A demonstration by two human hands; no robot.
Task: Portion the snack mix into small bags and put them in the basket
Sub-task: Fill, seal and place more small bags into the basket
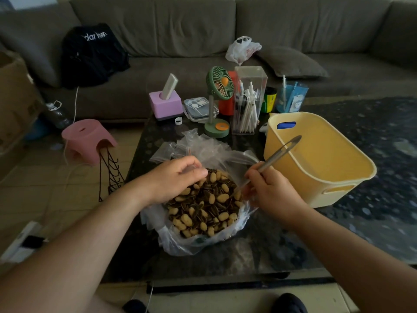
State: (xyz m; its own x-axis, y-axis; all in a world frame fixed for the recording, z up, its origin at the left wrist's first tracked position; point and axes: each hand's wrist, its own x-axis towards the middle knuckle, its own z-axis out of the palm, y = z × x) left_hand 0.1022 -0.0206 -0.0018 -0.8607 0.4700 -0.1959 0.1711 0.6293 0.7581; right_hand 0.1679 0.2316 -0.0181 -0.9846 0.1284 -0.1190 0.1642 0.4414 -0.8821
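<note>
Gripping slim metal tongs point(279, 154)

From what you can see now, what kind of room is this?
Most likely a home living room: a long grey sofa with a cushion, and a low coffee table crowded with household things such as a small green fan.

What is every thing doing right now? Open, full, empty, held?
Snack bag: open, full of mix.
Basket: upright, no bags seen inside.
Tongs: held by right hand.
Left hand: fingers curled at the bag's rim.
Small bags: flat, unfilled.
Fan: upright.
</note>
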